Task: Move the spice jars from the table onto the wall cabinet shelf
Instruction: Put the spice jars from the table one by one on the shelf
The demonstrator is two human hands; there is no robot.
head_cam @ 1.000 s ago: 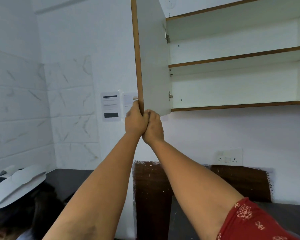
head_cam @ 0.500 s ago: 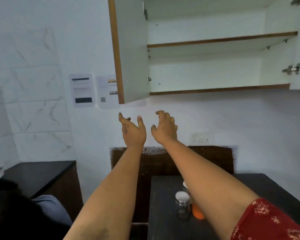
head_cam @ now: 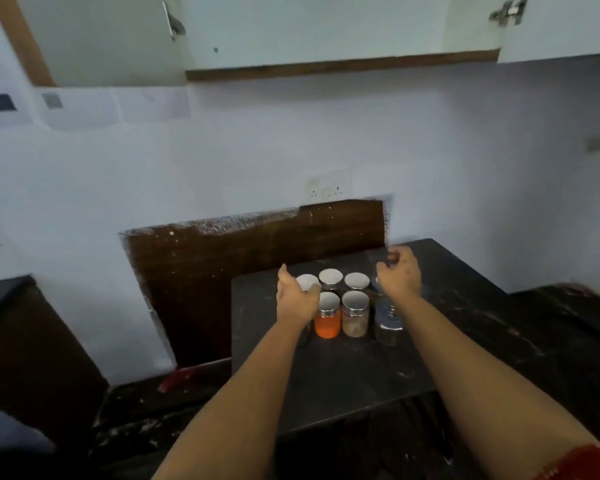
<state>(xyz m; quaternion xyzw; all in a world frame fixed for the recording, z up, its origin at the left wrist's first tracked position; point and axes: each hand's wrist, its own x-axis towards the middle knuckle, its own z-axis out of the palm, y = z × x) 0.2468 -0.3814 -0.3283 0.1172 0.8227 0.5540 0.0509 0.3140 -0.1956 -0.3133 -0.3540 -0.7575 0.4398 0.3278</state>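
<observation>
Several glass spice jars with silver lids stand grouped on the dark table (head_cam: 343,368); among them an orange-filled jar (head_cam: 327,320), a beige-filled jar (head_cam: 355,318) and a dark jar (head_cam: 388,322) in the front row. My left hand (head_cam: 297,299) hovers over the left side of the group, fingers relaxed, beside a back-row lid (head_cam: 308,282). My right hand (head_cam: 399,273) hangs above the right side with loosely curled fingers, holding nothing. The open wall cabinet (head_cam: 340,65) is overhead, only its bottom edge and lower interior showing.
The cabinet's left door (head_cam: 94,39) stands open at the upper left, the right door (head_cam: 561,26) at the upper right. A brown panel (head_cam: 250,244) backs the table. Papers (head_cam: 80,107) are stuck on the wall. A dark counter (head_cam: 0,296) lies at left.
Both hands let go of the cabinet door and dropped from near the cabinet down over the jars. My view tilted down from the shelves to the table.
</observation>
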